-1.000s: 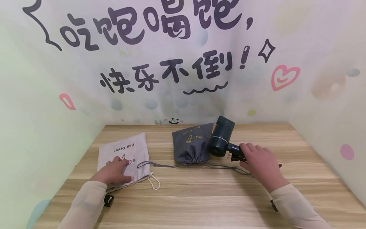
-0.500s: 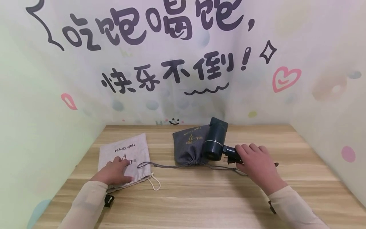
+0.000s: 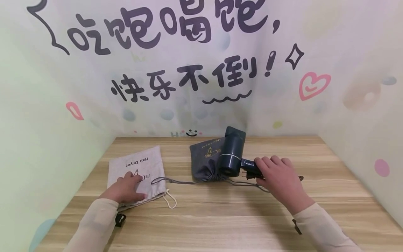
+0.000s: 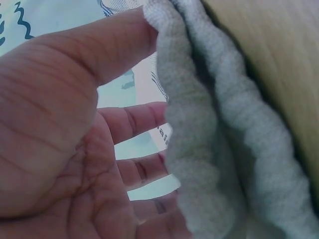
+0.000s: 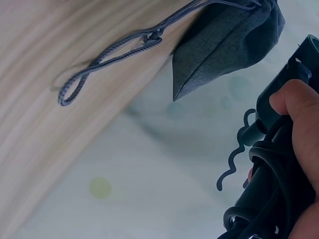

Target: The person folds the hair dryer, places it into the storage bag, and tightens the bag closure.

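Note:
In the head view a pale drawstring bag (image 3: 154,166), printed "Hair Dryer", lies at the left. My left hand (image 3: 124,189) rests on its near part with fingers spread; the left wrist view has the bag's gathered edge (image 4: 192,114) before the fingers. My right hand (image 3: 280,182) grips the handle of a dark hair dryer (image 3: 232,150), barrel tilted. Its black cord (image 5: 279,184) is wound around the handle, and the plug (image 3: 250,176) sticks out beside it. Behind the barrel, a dark grey drawstring bag (image 3: 203,166) is partly covered; whether they touch I cannot tell.
All lies on a wood-grain table (image 3: 201,227). Grey drawstrings (image 3: 185,182) stretch to both sides of the dark bag. A white cord loop (image 3: 171,201) hangs off the pale bag. A printed fabric wall (image 3: 277,105) stands at the back edge.
My right hand has moved left with the hair dryer, whose barrel now overlaps the right part of the dark bag in the head view. The left hand stays put.

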`<control>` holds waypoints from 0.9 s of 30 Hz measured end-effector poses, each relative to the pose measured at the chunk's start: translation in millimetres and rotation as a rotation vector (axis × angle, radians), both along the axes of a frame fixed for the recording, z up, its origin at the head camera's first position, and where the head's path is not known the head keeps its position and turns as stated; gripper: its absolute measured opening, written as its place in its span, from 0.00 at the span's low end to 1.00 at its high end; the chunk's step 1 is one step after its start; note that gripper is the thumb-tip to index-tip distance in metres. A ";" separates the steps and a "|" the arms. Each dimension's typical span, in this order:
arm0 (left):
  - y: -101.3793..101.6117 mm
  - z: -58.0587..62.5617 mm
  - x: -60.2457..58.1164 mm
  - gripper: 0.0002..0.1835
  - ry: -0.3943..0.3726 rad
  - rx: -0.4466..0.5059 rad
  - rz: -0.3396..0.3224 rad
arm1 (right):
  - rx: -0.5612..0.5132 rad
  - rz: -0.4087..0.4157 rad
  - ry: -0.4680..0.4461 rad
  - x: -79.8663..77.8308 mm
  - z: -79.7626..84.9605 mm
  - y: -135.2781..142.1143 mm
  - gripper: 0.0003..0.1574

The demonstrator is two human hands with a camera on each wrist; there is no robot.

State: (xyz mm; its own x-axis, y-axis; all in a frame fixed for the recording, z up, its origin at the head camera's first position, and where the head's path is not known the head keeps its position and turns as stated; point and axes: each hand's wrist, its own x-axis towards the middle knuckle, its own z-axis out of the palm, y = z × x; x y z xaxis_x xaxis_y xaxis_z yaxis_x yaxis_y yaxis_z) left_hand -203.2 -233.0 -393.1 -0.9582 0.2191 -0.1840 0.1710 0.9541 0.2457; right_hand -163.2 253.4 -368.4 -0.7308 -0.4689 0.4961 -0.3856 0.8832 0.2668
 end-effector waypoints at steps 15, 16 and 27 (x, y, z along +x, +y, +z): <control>0.0 2.9 -0.1 0.38 0.024 -0.028 -0.027 | -0.016 0.021 -0.019 -4.1 -4.7 -9.6 0.34; -0.1 2.5 -0.4 0.38 0.030 -0.030 -0.034 | -0.018 0.022 -0.020 -4.1 -4.9 -10.3 0.34; 4.7 6.3 6.9 0.33 0.106 0.067 -0.094 | -0.013 0.062 -0.023 -3.2 -5.5 -17.3 0.37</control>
